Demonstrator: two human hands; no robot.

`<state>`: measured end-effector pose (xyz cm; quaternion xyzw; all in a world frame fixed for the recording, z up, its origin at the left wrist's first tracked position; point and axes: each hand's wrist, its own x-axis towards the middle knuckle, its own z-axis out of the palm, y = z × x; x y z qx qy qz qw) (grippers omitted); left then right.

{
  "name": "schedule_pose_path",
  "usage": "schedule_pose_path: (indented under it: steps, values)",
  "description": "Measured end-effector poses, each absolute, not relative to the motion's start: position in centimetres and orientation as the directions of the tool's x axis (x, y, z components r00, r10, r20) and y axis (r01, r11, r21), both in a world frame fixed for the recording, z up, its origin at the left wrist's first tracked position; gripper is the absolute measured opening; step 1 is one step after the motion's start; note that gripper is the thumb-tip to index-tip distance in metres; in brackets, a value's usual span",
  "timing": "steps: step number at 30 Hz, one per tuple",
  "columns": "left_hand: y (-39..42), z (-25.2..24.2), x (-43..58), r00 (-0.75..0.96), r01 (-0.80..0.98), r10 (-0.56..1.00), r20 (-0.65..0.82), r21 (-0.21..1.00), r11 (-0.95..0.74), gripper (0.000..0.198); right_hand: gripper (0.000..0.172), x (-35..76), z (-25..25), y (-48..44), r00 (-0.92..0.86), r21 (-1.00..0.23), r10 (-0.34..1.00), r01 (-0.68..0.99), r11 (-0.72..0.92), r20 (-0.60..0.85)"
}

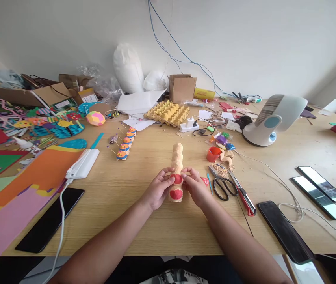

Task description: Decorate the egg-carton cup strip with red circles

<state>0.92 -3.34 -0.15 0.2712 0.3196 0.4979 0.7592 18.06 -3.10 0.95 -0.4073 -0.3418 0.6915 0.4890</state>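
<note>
A bumpy beige egg-carton strip [177,156], seemingly coated in clay, lies lengthwise in front of me with red patches on its two nearest bumps. My left hand [159,188] grips its left side, thumb against the upper red patch [176,179]. On the opposite side, my right hand [195,186] closes on the strip with thumb and finger by that same patch. The lower red patch [176,194] is uncovered. Just right of my right hand lie a piece of red clay [205,181] and a thin blue tool [209,183].
Black-handled scissors [225,185], a red utility knife [246,199] and a red-orange cup [213,154] lie to the right. A painted egg-carton strip [125,144] with pins stands left. Phones [284,230], a power bank [83,165] and a fan [274,120] surround the work area.
</note>
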Motion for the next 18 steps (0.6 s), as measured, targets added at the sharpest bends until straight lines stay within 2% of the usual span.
schedule_pose_path:
  steps: [8, 18]
  values:
    - [-3.39, 0.3, 1.28, 0.312, -0.568, 0.921, -0.235, 0.73, 0.379, 0.053, 0.049, 17.87, 0.9, -3.25, -0.233, -0.733, 0.894, -0.512, -0.448, -0.384]
    - [-3.65, 0.06, 1.17, 0.344, -0.527, 0.913, -0.22, 0.76, 0.381, 0.051, 0.051, 17.85, 1.23, -3.44, -0.232, -0.72, 0.9, -0.541, -0.435, -0.369]
